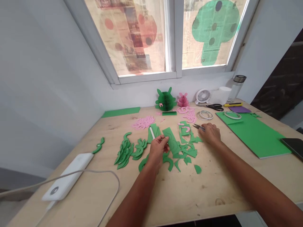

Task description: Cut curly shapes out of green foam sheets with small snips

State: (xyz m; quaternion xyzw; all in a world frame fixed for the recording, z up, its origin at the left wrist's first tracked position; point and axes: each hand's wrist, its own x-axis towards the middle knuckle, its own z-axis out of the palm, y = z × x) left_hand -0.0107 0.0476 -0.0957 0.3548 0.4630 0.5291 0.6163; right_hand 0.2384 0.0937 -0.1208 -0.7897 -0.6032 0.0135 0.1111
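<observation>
Between the thumb and fingers of my left hand [156, 150] is a green paper strip [172, 141] with curved lines drawn on it. My right hand [210, 133] is closed over the handles of small scissors [197, 126], whose blades point left, low over the table. A white pen [151, 132] lies on another green paper piece [156, 128] just beyond my left hand. Green scraps [189, 149] are scattered between the hands. Left of them sit piles of cut green curved shapes [124, 152] and pink cut shapes [144, 122].
A white power bank [68, 176] with a cable [104, 171] lies at left. Along the back stand a green paper figure [166, 100], a pink one [183, 100], a small fan [203, 96] and a bottle [236, 88]. Black-handled scissors [216, 107], tape rolls [204, 115] and green sheets [258, 135] lie right.
</observation>
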